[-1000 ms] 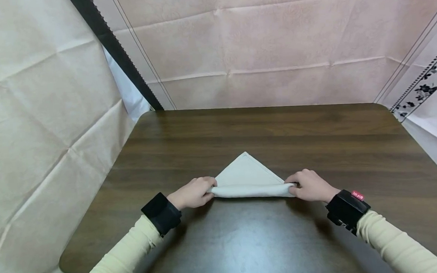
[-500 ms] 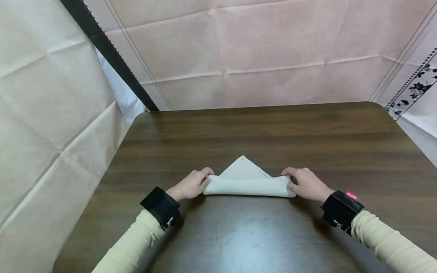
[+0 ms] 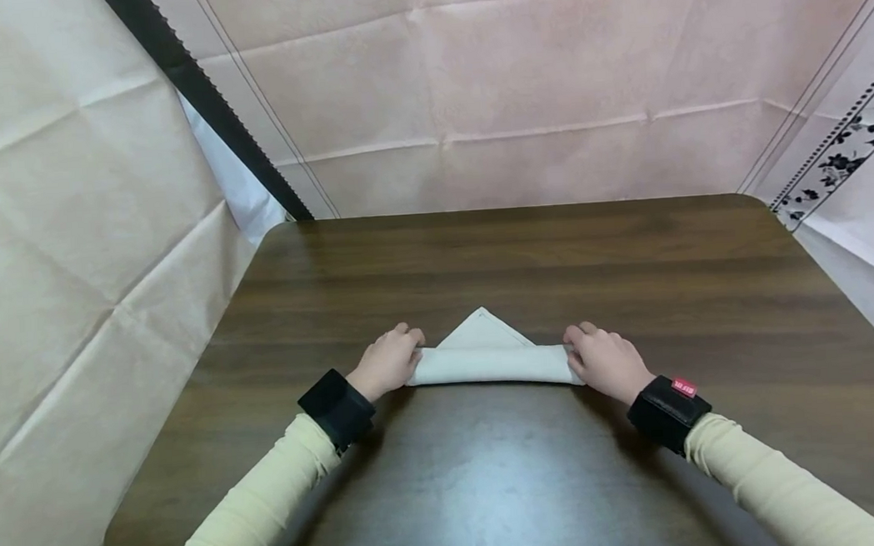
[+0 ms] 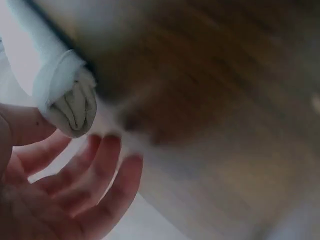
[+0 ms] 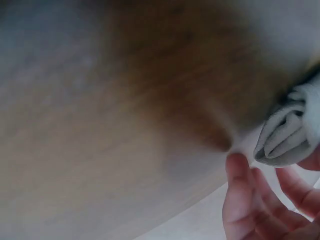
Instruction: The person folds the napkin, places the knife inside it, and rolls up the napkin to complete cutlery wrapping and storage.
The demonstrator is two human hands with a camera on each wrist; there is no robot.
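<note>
A white cloth lies on the table, rolled into a thick tube from its near side. Beyond the tube, a flat triangular corner with a hemmed edge points to the far side. My left hand holds the tube's left end. In the left wrist view the layered roll end sits against the thumb, the other fingers curving below it. At the opposite end my right hand grips the roll. The right wrist view shows that spiralled end above the fingers; the thumb is partly hidden.
The dark wooden table has rounded corners and a glossy patch near its front. Creased pale sheeting hangs behind it, with more sheeting at the left. A dark strip runs down at the back left.
The tube has grown thicker and moved slightly away from me. Less of the flat triangle shows. Both hands have moved forward with the roll, keeping to its ends.
</note>
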